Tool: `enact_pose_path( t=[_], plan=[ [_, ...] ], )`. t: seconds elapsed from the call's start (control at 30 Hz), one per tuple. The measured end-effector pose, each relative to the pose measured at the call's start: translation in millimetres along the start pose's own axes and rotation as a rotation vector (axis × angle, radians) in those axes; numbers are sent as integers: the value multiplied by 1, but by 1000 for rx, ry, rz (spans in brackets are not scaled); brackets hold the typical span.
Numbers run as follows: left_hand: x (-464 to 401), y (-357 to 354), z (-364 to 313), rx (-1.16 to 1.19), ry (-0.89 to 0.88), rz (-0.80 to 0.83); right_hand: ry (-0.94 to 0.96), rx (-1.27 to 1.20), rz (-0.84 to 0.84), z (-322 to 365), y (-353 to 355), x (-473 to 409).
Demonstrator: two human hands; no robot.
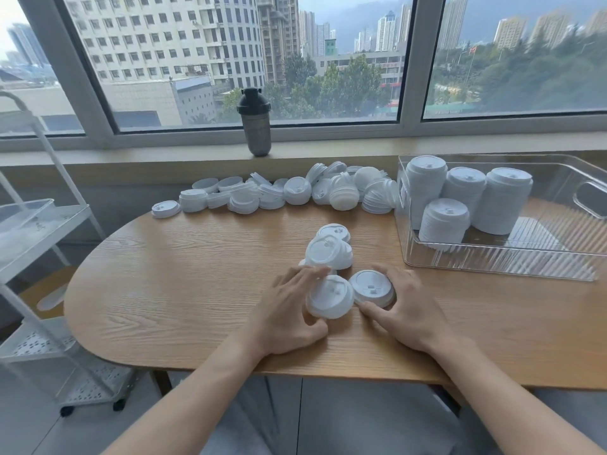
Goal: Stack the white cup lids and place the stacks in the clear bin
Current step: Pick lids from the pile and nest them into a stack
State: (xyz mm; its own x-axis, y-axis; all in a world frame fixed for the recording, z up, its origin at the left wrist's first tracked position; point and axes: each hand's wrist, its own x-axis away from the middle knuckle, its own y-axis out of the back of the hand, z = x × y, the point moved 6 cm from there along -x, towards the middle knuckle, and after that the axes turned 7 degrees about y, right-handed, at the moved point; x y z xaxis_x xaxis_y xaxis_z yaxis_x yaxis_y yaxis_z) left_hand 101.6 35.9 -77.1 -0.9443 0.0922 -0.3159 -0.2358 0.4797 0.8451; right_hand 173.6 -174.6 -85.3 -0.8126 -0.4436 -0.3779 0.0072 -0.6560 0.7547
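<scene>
Hands (348, 310) each grip a white lid (329, 301) beside the clear bin (492, 261), ready to nest them for stacking.

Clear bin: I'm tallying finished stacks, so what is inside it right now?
Inside the clear bin stand four stacks of white lids, grouped at its left end. Whether anything lies behind them is hidden.

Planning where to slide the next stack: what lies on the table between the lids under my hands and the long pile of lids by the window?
In the head view, a small cluster of lids, then bare table up to the pile.
</scene>
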Motion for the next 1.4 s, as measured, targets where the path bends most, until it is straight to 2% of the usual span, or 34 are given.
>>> enact_pose_path(
  t=[0.1,0.2,0.43,0.63,0.83,1.0,1.17,1.4],
  plan=[
    [-1,-1,-2,-37,-6,15,11,56,-37,3,0,5],
    [-1,0,-3,-77,13,-37,-22,97,-50,4,1,6],
    [-4,-3,3,-128,222,-112,-44,98,-66,5,3,6],
    [-9,-4,12,22,228,-57,-61,60,-66,4,5,5],
    [-9,-4,12,-29,305,-119,-91,57,-90,2,6,7],
    [-9,-4,16,49,298,-82,-89,35,-62,8,7,8],
    [-8,-2,20,83,320,-110,-86,-17,-57,11,10,9],
    [-7,2,20,326,335,-121,-41,-13,-43,11,7,9]
  ],
)
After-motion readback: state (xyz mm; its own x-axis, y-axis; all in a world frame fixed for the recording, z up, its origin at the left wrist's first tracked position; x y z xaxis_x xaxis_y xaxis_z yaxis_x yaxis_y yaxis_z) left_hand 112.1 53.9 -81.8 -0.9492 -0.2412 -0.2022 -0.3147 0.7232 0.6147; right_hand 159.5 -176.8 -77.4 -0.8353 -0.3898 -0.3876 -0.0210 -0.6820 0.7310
